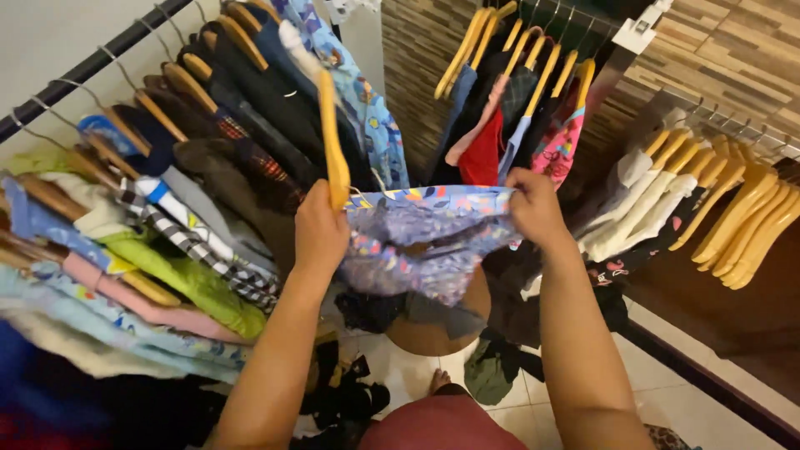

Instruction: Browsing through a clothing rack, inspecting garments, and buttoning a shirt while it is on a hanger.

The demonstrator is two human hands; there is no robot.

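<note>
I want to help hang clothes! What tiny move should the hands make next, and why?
Probably slide the yellow hanger in the left hand into the blue patterned garment. The right hand holds its top edge stretched out, and the hanger sits just beside it, not yet inside.

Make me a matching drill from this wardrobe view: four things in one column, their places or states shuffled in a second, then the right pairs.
Things:
1. left hand
2. right hand
3. yellow hanger
4. row of empty hangers

Places or states:
A. hanging on the rail at far right
B. pinching the right edge of the floral garment
C. standing upright above a fist
D. gripping the hanger and the garment's left edge

Pairs: 1-D, 2-B, 3-C, 4-A
</note>
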